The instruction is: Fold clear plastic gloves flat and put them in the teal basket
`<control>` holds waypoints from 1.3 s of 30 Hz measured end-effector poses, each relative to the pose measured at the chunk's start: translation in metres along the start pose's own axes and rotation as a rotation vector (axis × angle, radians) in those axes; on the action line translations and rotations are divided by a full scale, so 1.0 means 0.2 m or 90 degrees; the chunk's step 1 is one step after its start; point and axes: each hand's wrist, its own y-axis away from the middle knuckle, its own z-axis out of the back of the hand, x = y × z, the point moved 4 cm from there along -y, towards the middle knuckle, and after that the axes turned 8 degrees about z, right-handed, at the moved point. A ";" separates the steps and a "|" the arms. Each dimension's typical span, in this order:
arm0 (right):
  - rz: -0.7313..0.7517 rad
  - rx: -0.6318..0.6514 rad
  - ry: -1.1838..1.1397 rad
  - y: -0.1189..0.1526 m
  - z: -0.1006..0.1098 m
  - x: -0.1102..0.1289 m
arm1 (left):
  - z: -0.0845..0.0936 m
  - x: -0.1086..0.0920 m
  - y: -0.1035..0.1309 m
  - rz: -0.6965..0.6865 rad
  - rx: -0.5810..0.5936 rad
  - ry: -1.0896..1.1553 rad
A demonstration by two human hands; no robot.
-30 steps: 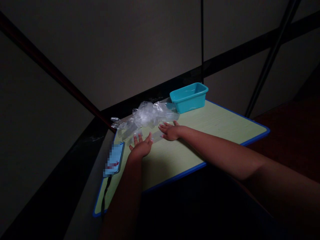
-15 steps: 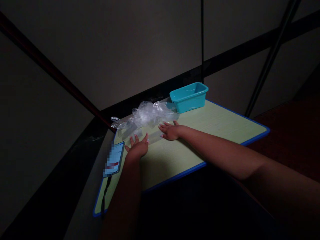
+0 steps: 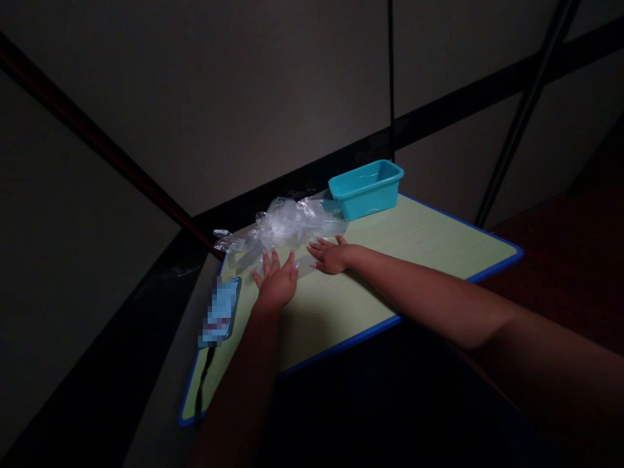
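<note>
Crumpled clear plastic (image 3: 287, 224) lies along the back left of a pale yellow-green board with a blue edge (image 3: 429, 247). My left hand (image 3: 279, 281) is open over the near part of the plastic, fingers spread and pointing away from me. To its right, my right hand (image 3: 334, 255) lies open with its fingers apart, at the front edge of the plastic. Neither hand grips anything. A flat strip of clear plastic shows between the two hands.
A turquoise rectangular tub (image 3: 368, 190) stands at the back of the board, touching the plastic. On the left edge lies a phone (image 3: 220, 312) with a black strap (image 3: 205, 377). A panelled wall (image 3: 273, 97) rises behind the board.
My left hand has moved right and slightly forward, closer to my right hand. My right hand stays in nearly the same place. The view has shifted slightly.
</note>
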 end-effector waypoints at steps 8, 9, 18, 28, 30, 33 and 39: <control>0.003 -0.012 -0.009 0.01 0.01 0.01 | -0.08 -0.11 -0.01 -0.203 0.116 0.032; 0.001 -0.011 -0.009 0.00 0.00 0.01 | -0.09 -0.11 -0.01 -0.199 0.121 0.033; -0.009 0.014 0.032 0.00 -0.01 0.00 | -0.09 -0.05 -0.03 -0.077 0.120 0.008; -0.007 0.004 0.005 0.01 0.00 0.00 | -0.07 0.03 -0.03 0.089 0.109 -0.025; -0.006 0.004 0.003 0.01 0.00 0.01 | -0.06 0.02 -0.02 0.081 0.088 -0.021; -0.002 -0.001 0.000 0.01 0.00 0.01 | -0.05 -0.01 -0.01 0.011 0.075 0.007; 0.005 0.000 0.019 0.00 -0.01 0.00 | -0.05 -0.04 0.01 -0.032 0.098 0.032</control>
